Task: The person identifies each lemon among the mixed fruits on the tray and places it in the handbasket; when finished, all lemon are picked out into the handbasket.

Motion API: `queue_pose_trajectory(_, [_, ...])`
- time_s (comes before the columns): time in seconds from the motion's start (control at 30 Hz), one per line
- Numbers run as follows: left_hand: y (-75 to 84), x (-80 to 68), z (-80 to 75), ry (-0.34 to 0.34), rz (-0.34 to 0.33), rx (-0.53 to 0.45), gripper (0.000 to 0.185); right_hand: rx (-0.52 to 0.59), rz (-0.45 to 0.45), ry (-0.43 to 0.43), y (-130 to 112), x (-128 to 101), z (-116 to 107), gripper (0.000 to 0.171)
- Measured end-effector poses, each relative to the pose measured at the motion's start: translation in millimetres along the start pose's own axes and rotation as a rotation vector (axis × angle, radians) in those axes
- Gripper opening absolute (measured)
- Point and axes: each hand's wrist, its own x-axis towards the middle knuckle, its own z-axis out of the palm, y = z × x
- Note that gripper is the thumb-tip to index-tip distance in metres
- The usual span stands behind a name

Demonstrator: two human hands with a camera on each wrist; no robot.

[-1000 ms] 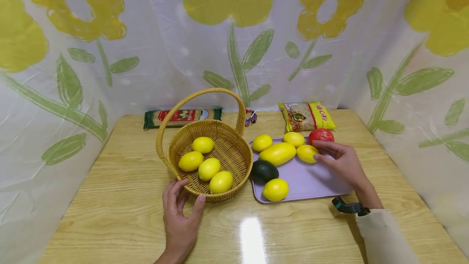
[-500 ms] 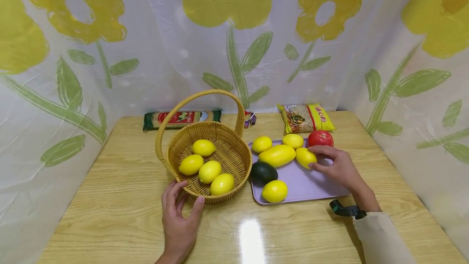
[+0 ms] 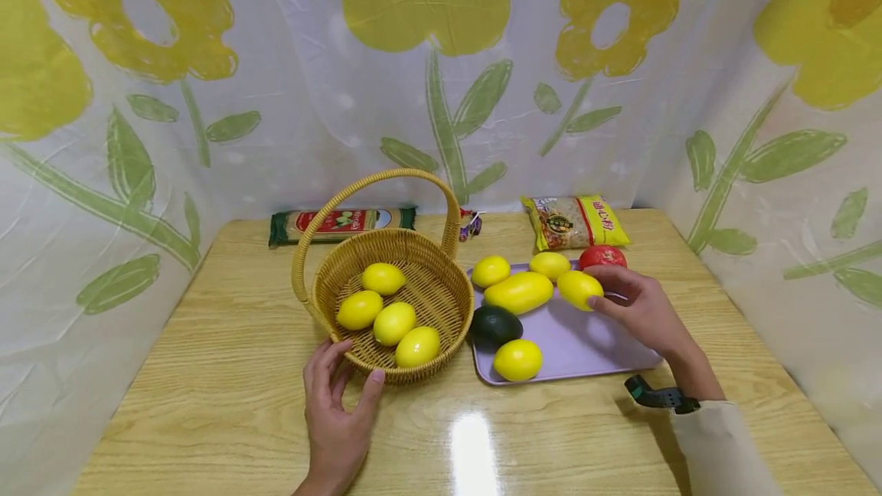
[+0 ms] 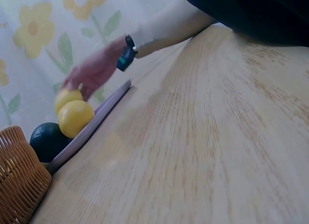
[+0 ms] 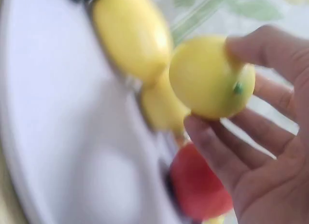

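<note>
Two bare hands work over a wooden table (image 3: 227, 396). The right hand (image 3: 637, 306) pinches a lemon (image 3: 579, 289) between thumb and fingertips and holds it just above the far side of the lilac tray (image 3: 592, 343) — the right wrist view shows the thumb on top and the fingers curled beneath the fruit, with nothing under it but the tray's surface. Just behind the hand a red fruit (image 3: 602, 256) sits at the tray's back right corner.

On the tray lie a long yellow mango-shaped fruit (image 3: 518, 292), two more lemons (image 3: 491, 271) along the back edge, a dark green avocado (image 3: 495, 324) at the left edge and one lemon (image 3: 517, 359) near the front edge.

The left hand (image 3: 338, 412) rests on the table with relaxed, spread fingers, its fingertips touching the front wall of the wicker basket (image 3: 441, 289); it grips nothing. The basket stands just left of the tray, its handle upright, with four lemons (image 3: 393, 323) inside.

At the back of the table lie a long green-and-red packet (image 3: 341, 222), a small wrapped sweet (image 3: 472, 223) and a yellow-edged bag (image 3: 575, 221). A flower-printed sheet (image 3: 441, 60) hangs behind and to both sides.
</note>
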Motion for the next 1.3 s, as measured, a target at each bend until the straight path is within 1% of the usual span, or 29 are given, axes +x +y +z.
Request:
queue_pose_trajectory(0.03, [0.3, 0.0, 0.2, -0.002, 0.001, -0.004, 0.058, 0.052, -0.007, -0.015, -6, -1, -1, 0.044])
queue_pose_trajectory(0.1, [0.9, 0.1, 0.7, -0.007, 0.002, -0.007, 0.058, 0.138, -0.034, -0.075, -20, -1, 0, 0.043])
queue_pose_trajectory(0.2, [1.4, 0.0, 1.0, -0.009, 0.001, 0.001, 0.057, 0.219, -0.091, -0.219, -46, 5, 10, 0.043])
queue_pose_trajectory(0.27, [1.4, -0.2, 1.0, -0.006, 0.002, 0.004, 0.057, 0.234, -0.147, -0.324, -64, 12, 19, 0.043])
queue_pose_trajectory(0.37, [0.8, 0.2, 0.9, -0.004, 0.01, 0.003, 0.058, 0.235, -0.225, -0.456, -87, 26, 36, 0.045])
queue_pose_trajectory(0.43, [0.5, 0.4, 0.8, -0.005, 0.014, -0.002, 0.058, 0.222, -0.26, -0.522, -100, 35, 48, 0.045])
queue_pose_trajectory(0.53, [0.2, 0.3, 0.5, -0.007, 0.016, -0.003, 0.058, 0.178, -0.271, -0.593, -116, 49, 68, 0.043])
queue_pose_trajectory(0.67, [0.1, 0.2, -0.4, -0.004, 0.017, -0.001, 0.058, 0.07, -0.291, -0.636, -133, 61, 94, 0.039])
queue_pose_trajectory(0.73, [-0.1, 0.2, -0.8, -0.004, 0.017, -0.003, 0.058, 0.009, -0.329, -0.648, -139, 66, 106, 0.038])
queue_pose_trajectory(0.8, [-0.3, 0.4, -0.9, -0.007, 0.017, -0.004, 0.058, -0.028, -0.36, -0.661, -144, 69, 117, 0.037])
queue_pose_trajectory(0.9, [-0.3, 0.7, -0.2, -0.007, 0.014, -0.007, 0.059, -0.055, -0.385, -0.677, -149, 70, 130, 0.037])
queue_pose_trajectory(1.0, [0.9, 0.7, 0.1, -0.001, 0.021, -0.005, 0.059, -0.057, -0.381, -0.691, -155, 69, 141, 0.038])
queue_pose_trajectory(1.1, [3.0, 0.6, 0.2, 0.002, 0.033, -0.002, 0.058, -0.109, -0.38, -0.696, -161, 66, 151, 0.039])
queue_pose_trajectory(1.2, [3.9, 0.5, 0.3, 0.0, 0.038, -0.002, 0.058, -0.126, -0.357, -0.707, -163, 63, 160, 0.04])
queue_pose_trajectory(1.23, [3.7, 0.4, 0.4, -0.004, 0.035, 0.001, 0.058, -0.117, -0.345, -0.708, -162, 62, 161, 0.041])
queue_pose_trajectory(1.3, [3.1, 0.1, 0.4, -0.008, 0.024, 0.004, 0.058, -0.049, -0.324, -0.694, -157, 59, 163, 0.042])
